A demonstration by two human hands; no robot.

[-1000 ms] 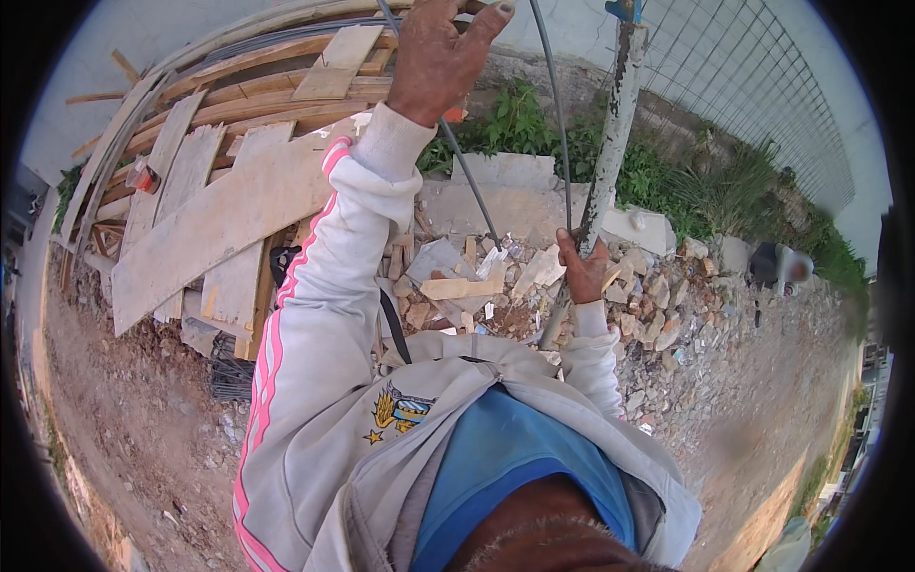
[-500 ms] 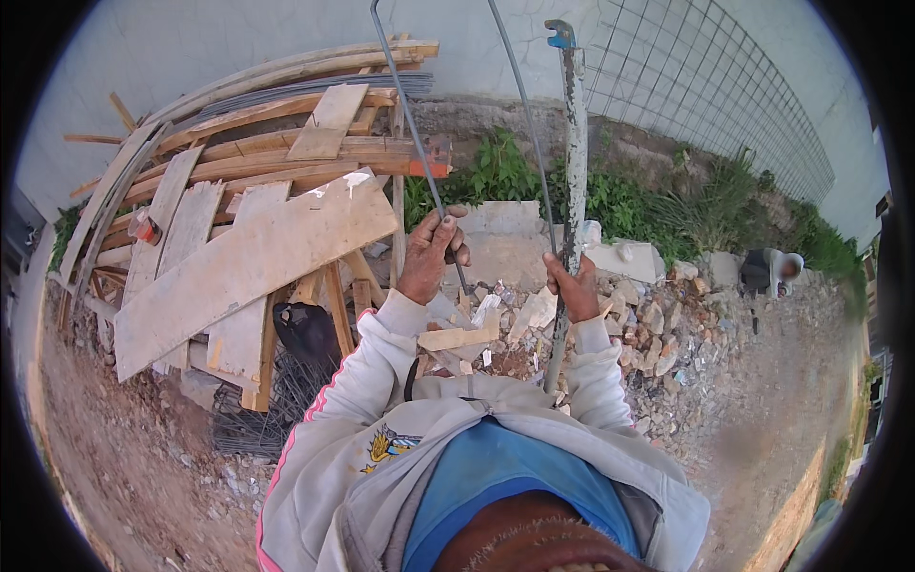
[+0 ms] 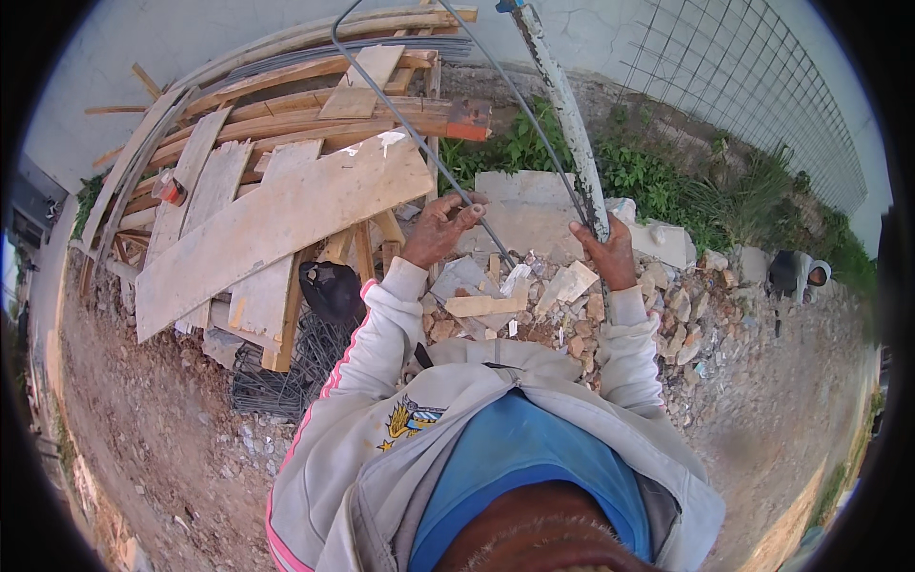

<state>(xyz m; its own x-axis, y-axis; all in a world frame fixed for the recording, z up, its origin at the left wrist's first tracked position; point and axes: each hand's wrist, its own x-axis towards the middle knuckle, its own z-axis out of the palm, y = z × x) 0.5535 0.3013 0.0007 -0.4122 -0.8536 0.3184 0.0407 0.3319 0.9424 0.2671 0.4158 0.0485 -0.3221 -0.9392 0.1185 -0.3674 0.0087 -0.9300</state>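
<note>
- Pale, finely cracked wall (image 3: pixel 191 48)
- Green weeds (image 3: pixel 677 195) along the wall's foot
- Brown dirt ground (image 3: pixel 143 400) strewn with small stones
- Daylight

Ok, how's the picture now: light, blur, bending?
Head view: soft, even daylight, no harsh glare; head view: wire mesh bows toward the dark border; head view: faint hazy smudge over the ground at lower right, left hand and right hand fairly clear.

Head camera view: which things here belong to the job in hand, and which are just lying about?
In hand:
grey metal rod, in the left hand
pale, flaking pole, in the right hand

Seemingly just lying about:
pale board
stacked timber
tangled wire
broken rubble
</note>
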